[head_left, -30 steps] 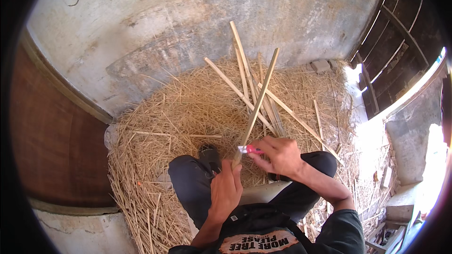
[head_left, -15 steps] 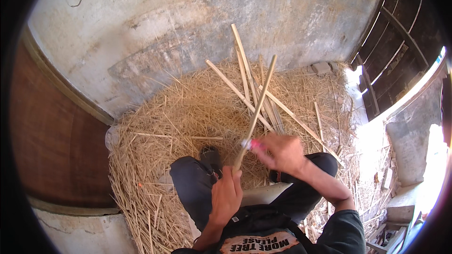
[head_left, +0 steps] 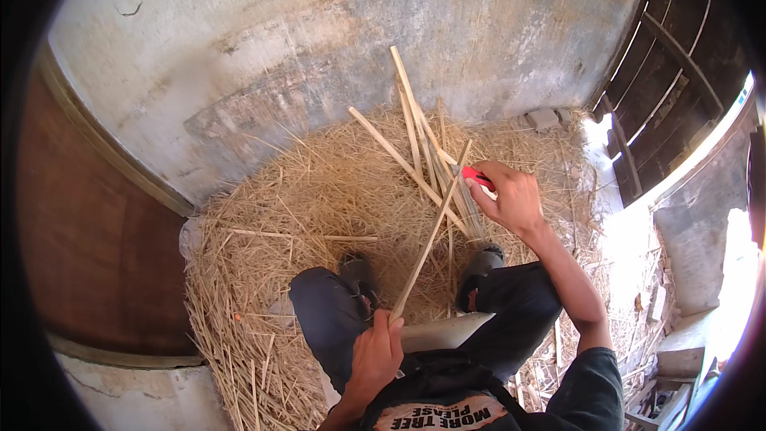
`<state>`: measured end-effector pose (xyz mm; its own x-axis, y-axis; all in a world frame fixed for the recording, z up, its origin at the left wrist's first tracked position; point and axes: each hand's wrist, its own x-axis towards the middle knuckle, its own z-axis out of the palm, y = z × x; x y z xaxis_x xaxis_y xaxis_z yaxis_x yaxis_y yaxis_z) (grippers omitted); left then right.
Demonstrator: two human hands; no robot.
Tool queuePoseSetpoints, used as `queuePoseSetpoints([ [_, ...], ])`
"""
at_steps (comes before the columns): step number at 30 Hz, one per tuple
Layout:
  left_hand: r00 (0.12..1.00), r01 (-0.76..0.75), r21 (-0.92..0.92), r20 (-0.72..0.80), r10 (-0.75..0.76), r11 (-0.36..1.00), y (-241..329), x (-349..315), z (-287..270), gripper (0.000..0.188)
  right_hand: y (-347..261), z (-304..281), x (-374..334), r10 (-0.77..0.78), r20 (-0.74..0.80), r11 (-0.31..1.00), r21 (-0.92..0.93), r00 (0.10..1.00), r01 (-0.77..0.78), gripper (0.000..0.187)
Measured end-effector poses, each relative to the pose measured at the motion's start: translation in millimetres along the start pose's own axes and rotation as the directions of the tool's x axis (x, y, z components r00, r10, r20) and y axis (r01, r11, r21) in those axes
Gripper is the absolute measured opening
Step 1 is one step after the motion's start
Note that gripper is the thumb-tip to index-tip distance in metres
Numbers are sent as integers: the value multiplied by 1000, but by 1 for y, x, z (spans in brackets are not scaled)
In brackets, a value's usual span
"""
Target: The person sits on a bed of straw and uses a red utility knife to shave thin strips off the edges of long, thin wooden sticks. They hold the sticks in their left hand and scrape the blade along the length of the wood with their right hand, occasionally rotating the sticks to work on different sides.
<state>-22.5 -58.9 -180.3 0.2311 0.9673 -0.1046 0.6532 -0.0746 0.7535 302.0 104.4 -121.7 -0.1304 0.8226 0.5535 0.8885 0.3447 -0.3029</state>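
My left hand (head_left: 377, 355) is closed around the lower end of a long, thin bamboo strip (head_left: 427, 249), which slants up and away to the right between my knees. Out near the strip's far end, my right hand (head_left: 508, 195) grips a red-handled cutter knife (head_left: 479, 177). Its short metal blade points left and meets the strip, though the exact contact is too small to make out. Beyond the strip, several pale split strips (head_left: 408, 104) lie in a loose, crossing bundle that leans toward the wall.
Shavings and straw-like scraps (head_left: 303, 199) cover the floor around my feet. A stained plaster wall (head_left: 319, 48) rises ahead, with a brown panel (head_left: 104, 231) at the left and dark wooden boards (head_left: 678, 56) at the right. A small block (head_left: 544, 119) lies by the wall.
My right hand has moved away from my body with the cutter knife, from near my left hand to the strip's far end. The strip has dropped lower, and my left hand has come slightly nearer.
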Motion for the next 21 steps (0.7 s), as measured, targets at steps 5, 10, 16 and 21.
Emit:
queuePoseSetpoints([
  [5, 999, 38, -1, 22, -38, 999, 3, -5, -6, 26, 16, 7, 16, -2, -73, 1000, 18, 997, 3, 31],
  [10, 982, 119, -12, 150, -116, 993, -5, -26, -9, 29, 104, -25, 43, 368, -108, 905, -186, 924, -382, 40],
  [16, 994, 88, -227, 86, -70, 970, -27, -4, -8, 36, 95, -34, 15, 413, 14, 904, -130, 911, -408, 40],
  [21, 994, 65, -457, 109, -16, 887, -13, 32, -11, 41, -27, -27, -33, 240, 104, 937, 234, 965, -259, 22],
])
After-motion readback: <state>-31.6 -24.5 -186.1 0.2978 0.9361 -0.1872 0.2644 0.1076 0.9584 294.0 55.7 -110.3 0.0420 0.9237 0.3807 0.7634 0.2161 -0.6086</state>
